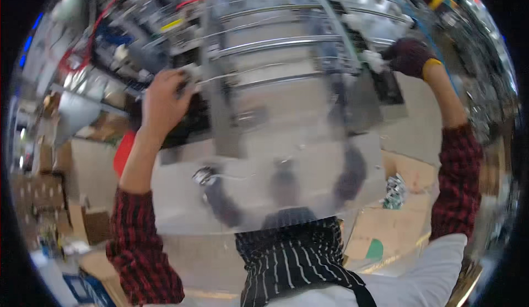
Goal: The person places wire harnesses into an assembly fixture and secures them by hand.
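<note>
Bare and curled, my left hand (164, 95) has its thumb and fingers around a small whitish part (191, 74) at the left side of a metal rail frame (281, 44). My right hand (409, 57) wears a dark glove with a yellow cuff. Its fingertips close on a white knob-like part (374, 61) at the frame's right side. Motion blur hides the exact shape of both parts. Between my arms lies a shiny metal plate (270, 197), which reflects my arms and body. A small silvery item (204, 176) with a pale cord rests on it.
Red tubing (99, 28) and machine parts crowd the far left. A blue hose (424, 28) runs past my right hand. Cardboard (380, 232) lies below the plate at the right, with a crumpled silvery bundle (394, 192) there. Cardboard boxes (88, 221) stand at the lower left.
</note>
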The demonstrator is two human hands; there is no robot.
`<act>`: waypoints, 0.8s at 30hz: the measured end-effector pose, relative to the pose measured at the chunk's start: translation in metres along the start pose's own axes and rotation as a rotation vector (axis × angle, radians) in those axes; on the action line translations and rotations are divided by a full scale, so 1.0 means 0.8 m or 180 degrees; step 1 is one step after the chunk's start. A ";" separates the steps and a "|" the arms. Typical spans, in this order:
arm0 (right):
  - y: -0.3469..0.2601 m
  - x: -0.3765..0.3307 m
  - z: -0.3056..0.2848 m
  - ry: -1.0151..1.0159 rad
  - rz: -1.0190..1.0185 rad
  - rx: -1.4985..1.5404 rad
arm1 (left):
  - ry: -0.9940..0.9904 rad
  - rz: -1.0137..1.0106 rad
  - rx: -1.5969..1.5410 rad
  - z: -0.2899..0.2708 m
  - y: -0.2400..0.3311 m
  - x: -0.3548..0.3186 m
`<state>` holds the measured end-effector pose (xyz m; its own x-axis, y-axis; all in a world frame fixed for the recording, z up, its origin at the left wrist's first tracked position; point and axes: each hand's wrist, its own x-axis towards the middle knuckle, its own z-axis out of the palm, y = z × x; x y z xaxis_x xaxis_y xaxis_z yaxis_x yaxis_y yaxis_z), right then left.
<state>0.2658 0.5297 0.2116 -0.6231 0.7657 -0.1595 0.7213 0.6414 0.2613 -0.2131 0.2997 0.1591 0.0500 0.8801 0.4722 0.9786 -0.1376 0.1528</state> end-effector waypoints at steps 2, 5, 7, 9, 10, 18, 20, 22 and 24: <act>-0.015 -0.025 -0.011 0.1861 -0.0403 -0.0736 | 0.0017 0.0018 -0.0255 -0.002 0.004 0.009; -0.164 0.030 -0.020 0.2272 -0.1037 0.0486 | -0.0034 0.0276 -0.0287 -0.021 -0.007 -0.009; -0.261 0.059 -0.019 0.2677 -0.1507 0.0993 | -0.0074 0.0394 -0.0295 -0.013 -0.021 -0.024; -0.305 0.078 -0.010 0.2987 -0.1664 0.1184 | -0.0010 0.0386 -0.0305 -0.011 -0.021 -0.028; -0.313 0.089 -0.005 0.2220 -0.1602 0.0985 | 0.0045 0.0388 -0.0345 -0.006 -0.020 -0.029; -0.326 0.086 -0.029 0.2491 -0.1541 0.0781 | 0.0323 0.0656 -0.0013 -0.021 -0.024 -0.040; -0.351 0.044 -0.034 0.3285 -0.1838 0.0707 | 0.0617 0.0727 -0.0039 -0.050 0.000 -0.086; -0.363 -0.006 -0.012 0.1931 -0.1831 0.1259 | 0.0116 0.0399 -0.0178 -0.067 -0.006 -0.168; -0.393 -0.038 0.037 0.1146 -0.2102 0.1361 | -0.0335 0.0294 -0.0227 -0.068 0.008 -0.226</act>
<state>0.0671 0.3058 0.1061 -0.9604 0.2147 0.1775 0.1848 0.9678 -0.1707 -0.2268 0.1152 0.1218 0.1635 0.9043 0.3942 0.9524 -0.2489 0.1759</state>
